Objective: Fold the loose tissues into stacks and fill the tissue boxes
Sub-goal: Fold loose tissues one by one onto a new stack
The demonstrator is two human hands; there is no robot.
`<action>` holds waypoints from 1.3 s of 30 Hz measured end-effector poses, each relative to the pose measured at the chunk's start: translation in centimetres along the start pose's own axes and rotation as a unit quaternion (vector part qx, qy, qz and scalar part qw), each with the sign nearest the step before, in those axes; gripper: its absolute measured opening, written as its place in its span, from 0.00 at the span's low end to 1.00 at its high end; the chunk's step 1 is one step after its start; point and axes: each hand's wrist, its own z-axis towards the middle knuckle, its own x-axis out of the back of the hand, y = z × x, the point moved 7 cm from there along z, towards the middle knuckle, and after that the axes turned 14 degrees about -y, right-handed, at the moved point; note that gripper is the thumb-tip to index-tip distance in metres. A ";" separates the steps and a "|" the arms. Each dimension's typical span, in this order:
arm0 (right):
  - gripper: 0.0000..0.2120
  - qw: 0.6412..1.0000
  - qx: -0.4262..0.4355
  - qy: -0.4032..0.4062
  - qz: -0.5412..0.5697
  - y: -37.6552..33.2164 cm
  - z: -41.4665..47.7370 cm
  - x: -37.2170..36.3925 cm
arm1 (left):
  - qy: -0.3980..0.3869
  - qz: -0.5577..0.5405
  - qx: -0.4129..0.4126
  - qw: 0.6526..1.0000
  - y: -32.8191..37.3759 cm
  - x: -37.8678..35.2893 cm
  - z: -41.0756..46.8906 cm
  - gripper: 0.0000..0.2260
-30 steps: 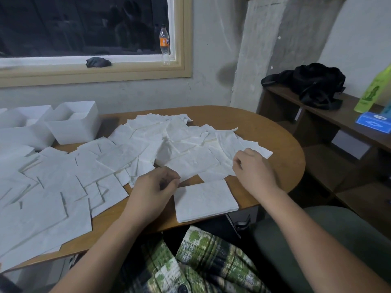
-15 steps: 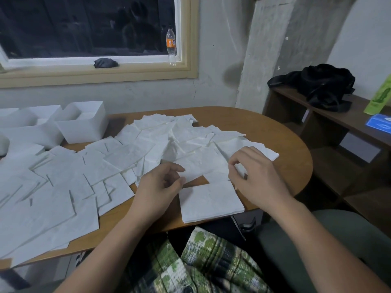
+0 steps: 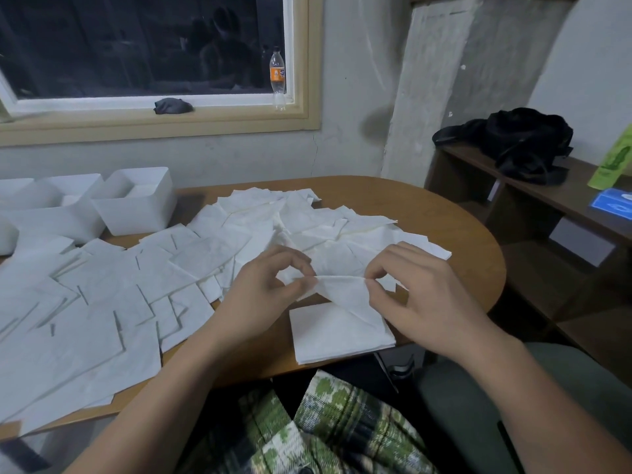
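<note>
Both hands hold one white tissue [image 3: 345, 294] lifted just above the table. My left hand [image 3: 270, 285] pinches its left corner and my right hand [image 3: 410, 289] pinches its right corner. The sheet hangs down over a neat stack of folded tissues [image 3: 338, 336] at the table's near edge. A wide spread of loose tissues [image 3: 136, 285] covers the table to the left and behind my hands. White tissue boxes [image 3: 136, 203] stand open at the back left; the nearest one holds some tissues.
The wooden table [image 3: 458, 241] ends in a rounded edge at the right. A dark shelf [image 3: 533, 200] with a black bag [image 3: 513, 142] stands to the right. On the windowsill stand a bottle [image 3: 277, 80] and a dark cloth [image 3: 172, 106].
Both hands took one tissue from the loose pile and raised it above the folded stack, pinched at its two corners. The camera view shifted slightly left.
</note>
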 end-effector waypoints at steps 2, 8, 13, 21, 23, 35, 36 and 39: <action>0.09 0.998 -0.042 0.002 0.041 0.6 -0.3 0.0 | -0.007 -0.030 0.019 0.999 0.1 0.2 -0.3 0.03; 0.05 0.958 -0.134 0.050 0.249 3.7 -1.0 -1.5 | -0.028 -0.104 0.015 0.994 1.9 0.7 -1.3 0.03; 0.06 0.907 -0.204 0.064 0.363 5.3 -2.1 -4.5 | -0.040 -0.124 0.027 0.991 2.7 0.7 -1.6 0.03; 0.07 0.912 -0.253 0.064 0.315 7.1 -2.7 -6.2 | -0.083 -0.075 0.118 0.987 -0.2 -0.8 -1.3 0.05; 0.08 0.928 -0.253 0.043 0.272 7.4 -2.6 -6.6 | -0.094 -0.043 0.131 0.986 -1.2 -1.3 -1.1 0.06; 0.06 0.959 -0.249 0.059 0.120 8.7 -2.4 -6.8 | -0.069 0.037 0.132 0.988 -3.5 -2.3 -0.9 0.04; 0.06 0.964 -0.243 0.064 0.082 9.1 -2.4 -6.5 | -0.060 0.037 0.130 0.989 -3.4 -2.2 -1.0 0.04; 0.02 0.971 -0.224 0.079 -0.039 11.1 -2.4 -5.6 | -0.027 0.036 0.112 0.993 -3.2 -2.3 -1.3 0.04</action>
